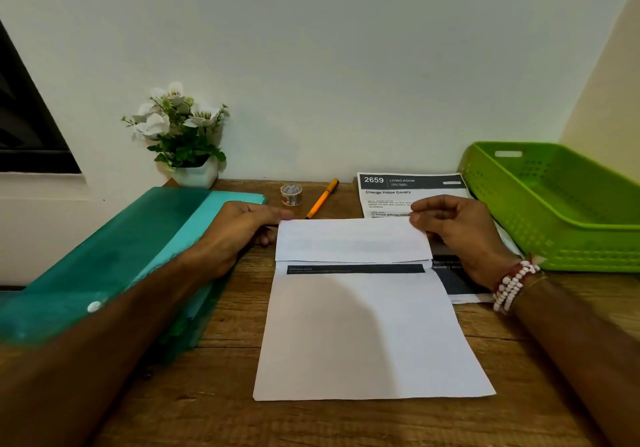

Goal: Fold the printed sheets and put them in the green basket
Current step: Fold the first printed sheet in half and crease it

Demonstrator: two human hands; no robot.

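A printed sheet (367,329) lies in the middle of the wooden table, its far edge turned over toward me into a white flap (351,240) above a dark printed bar. My left hand (239,228) pinches the flap's left corner. My right hand (460,228) pinches its right corner. Under and behind it lies another printed sheet (398,192) headed "2659 Living Room". The green basket (554,225) stands empty at the right, beside my right hand.
A teal plastic folder (114,256) lies at the left under my left forearm. A tape roll (291,194) and an orange pen (322,198) rest behind the sheet. A white pot of flowers (183,138) stands at the back against the wall.
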